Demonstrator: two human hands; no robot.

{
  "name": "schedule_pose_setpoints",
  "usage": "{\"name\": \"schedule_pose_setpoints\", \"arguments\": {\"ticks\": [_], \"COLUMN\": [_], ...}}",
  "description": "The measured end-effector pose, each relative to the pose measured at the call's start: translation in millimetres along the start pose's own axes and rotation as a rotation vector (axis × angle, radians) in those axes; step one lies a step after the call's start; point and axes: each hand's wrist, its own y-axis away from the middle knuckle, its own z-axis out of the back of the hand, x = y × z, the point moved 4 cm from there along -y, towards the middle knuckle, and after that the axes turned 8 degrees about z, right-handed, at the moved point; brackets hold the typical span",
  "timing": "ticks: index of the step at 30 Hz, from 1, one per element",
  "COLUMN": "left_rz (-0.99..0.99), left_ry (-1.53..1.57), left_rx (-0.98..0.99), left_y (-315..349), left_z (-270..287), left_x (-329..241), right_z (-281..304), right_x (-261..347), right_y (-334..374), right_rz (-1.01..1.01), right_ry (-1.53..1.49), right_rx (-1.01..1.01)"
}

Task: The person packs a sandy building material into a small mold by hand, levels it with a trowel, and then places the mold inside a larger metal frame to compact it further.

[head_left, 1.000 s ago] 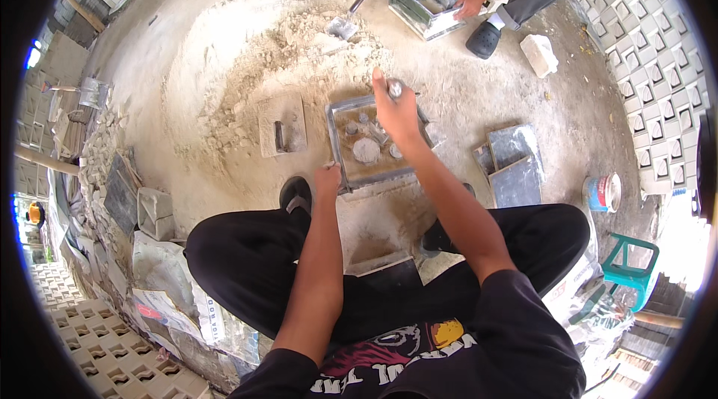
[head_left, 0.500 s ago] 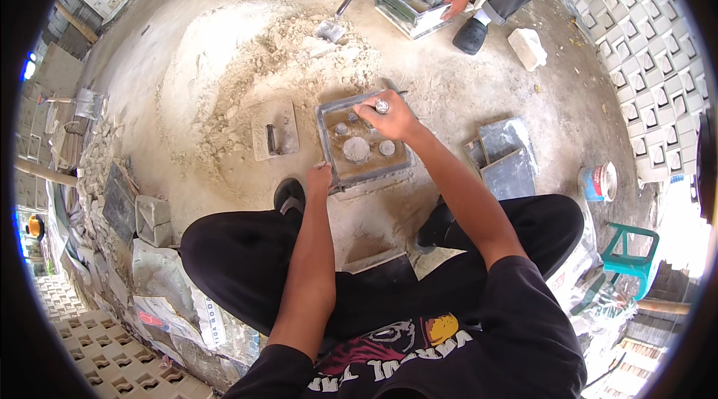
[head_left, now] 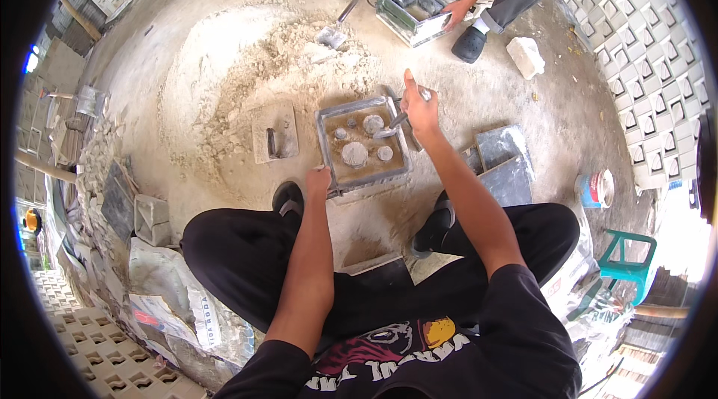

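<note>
On the ground before me lies a square metal mould frame (head_left: 324, 135), filled with sandy brown material. Several round grey discs of differing size are set in it, among them a large disc (head_left: 354, 154). My left hand (head_left: 319, 177) is closed at the frame's near left corner; what exactly it grips there is hard to see. Over the frame's right side, my right hand (head_left: 423, 111) is wrapped round a short hand tool (head_left: 387, 132) with a grey metal end, its thumb pointing away. The tool's end is over the right part of the mould, close to a disc.
A flat float (head_left: 274, 130) with a handle lies left of the frame. Beyond are a heap of pale powder (head_left: 247, 47) and a trowel (head_left: 333, 35). Another person handles a similar mould (head_left: 419, 25) at the far right. Dark plates (head_left: 505, 163), a bucket (head_left: 596, 188) and a green stool (head_left: 628, 264) stand right.
My right hand has moved right, from over the mould's far side to its right edge, uncovering the far right disc and tilting the tool. My left hand stays at the corner.
</note>
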Motion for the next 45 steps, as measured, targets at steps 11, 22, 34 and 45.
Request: {"name": "schedule_pose_setpoints", "arguments": {"ticks": [11, 22, 34, 45], "left_rz": [-0.051, -0.024, -0.057, -0.033], "left_ry": [-0.106, 0.051, 0.056, 0.05], "left_rx": [-0.062, -0.04, -0.007, -0.034], "left_y": [8.1, 32.7, -0.4, 13.9], "left_z": [-1.8, -3.7, -1.7, 0.6], "left_x": [-4.8, -14.9, 4.5, -0.4], "right_z": [-29.5, -76.9, -83.7, -96.9], "right_x": [36.4, 60.5, 22.2, 24.1], "right_y": [33.1, -7.9, -2.1, 19.6], "right_rz": [0.513, 0.577, 0.391, 0.516], "right_ry": [0.122, 0.224, 0.139, 0.276], "right_rx": [0.073, -0.32, -0.23, -0.012]}}
